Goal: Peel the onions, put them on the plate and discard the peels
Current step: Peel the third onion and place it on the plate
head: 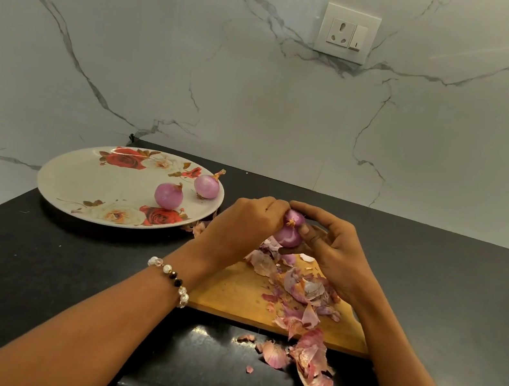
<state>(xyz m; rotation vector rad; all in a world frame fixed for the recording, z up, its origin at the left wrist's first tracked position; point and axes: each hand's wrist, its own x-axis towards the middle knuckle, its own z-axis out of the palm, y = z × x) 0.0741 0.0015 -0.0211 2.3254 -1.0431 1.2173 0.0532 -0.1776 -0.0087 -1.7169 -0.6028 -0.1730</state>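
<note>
Head view: both hands' fingers (303, 209) clamp the onion (289, 233); root end faces camera.

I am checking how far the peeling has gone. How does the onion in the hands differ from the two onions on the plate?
The onion in the hands is held above the cutting board, gripped by the left hand and the right hand; the two onions on the plate lie free on the plate. Fingers partly hide the held one; the plated ones show whole, smooth and peeled. All are purple-pink.
</note>
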